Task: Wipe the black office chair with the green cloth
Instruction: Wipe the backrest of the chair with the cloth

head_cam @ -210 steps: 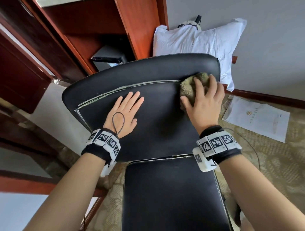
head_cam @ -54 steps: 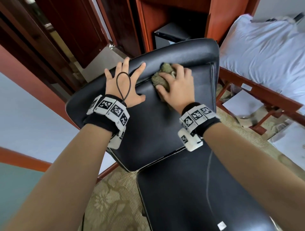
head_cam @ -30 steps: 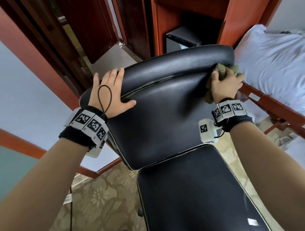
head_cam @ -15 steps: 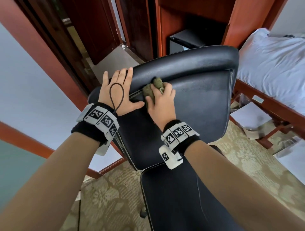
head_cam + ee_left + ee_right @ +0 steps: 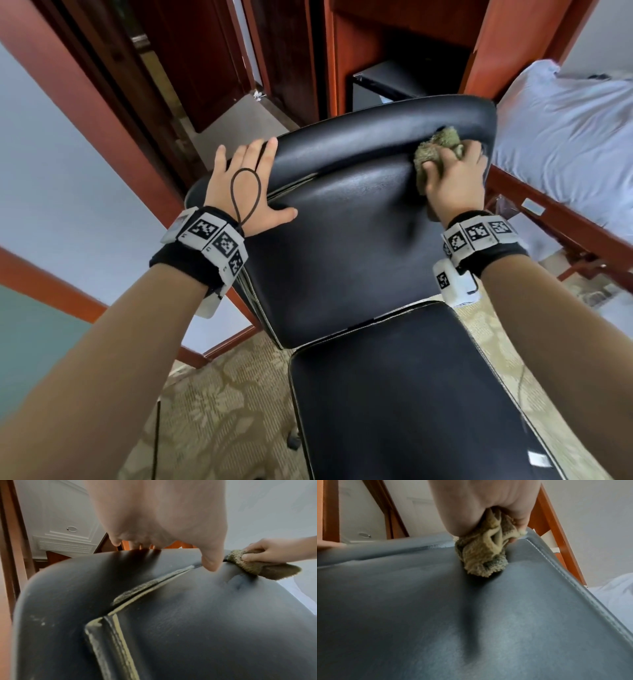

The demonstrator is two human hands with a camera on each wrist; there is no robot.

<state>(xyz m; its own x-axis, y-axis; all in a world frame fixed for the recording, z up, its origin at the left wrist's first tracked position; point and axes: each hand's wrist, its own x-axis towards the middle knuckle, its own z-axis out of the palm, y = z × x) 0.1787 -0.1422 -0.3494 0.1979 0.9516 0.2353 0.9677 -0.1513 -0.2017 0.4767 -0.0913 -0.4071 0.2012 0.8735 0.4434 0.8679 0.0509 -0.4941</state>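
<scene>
The black office chair (image 5: 342, 240) stands in front of me, backrest tilted away and seat (image 5: 411, 394) below. My right hand (image 5: 452, 178) grips the bunched olive-green cloth (image 5: 435, 147) and presses it against the upper right of the backrest, just under the top roll. In the right wrist view the cloth (image 5: 486, 553) bulges out of my fist onto the leather (image 5: 471, 615). My left hand (image 5: 246, 185) lies flat on the upper left of the backrest, fingers straight over the top roll and thumb spread. The left wrist view shows the worn seam (image 5: 145, 588) and the cloth (image 5: 254, 565).
A red-brown wooden cabinet (image 5: 376, 51) with a black box (image 5: 394, 82) stands right behind the chair. At the right, a bed with white bedding (image 5: 565, 137) rests on a red wooden frame (image 5: 555, 219). Patterned carpet (image 5: 222, 411) covers the floor; a white wall (image 5: 68, 171) is at left.
My right hand has swept the cloth from beside the left hand across to the right end of the backrest. The left hand has stayed in place on the upper left.
</scene>
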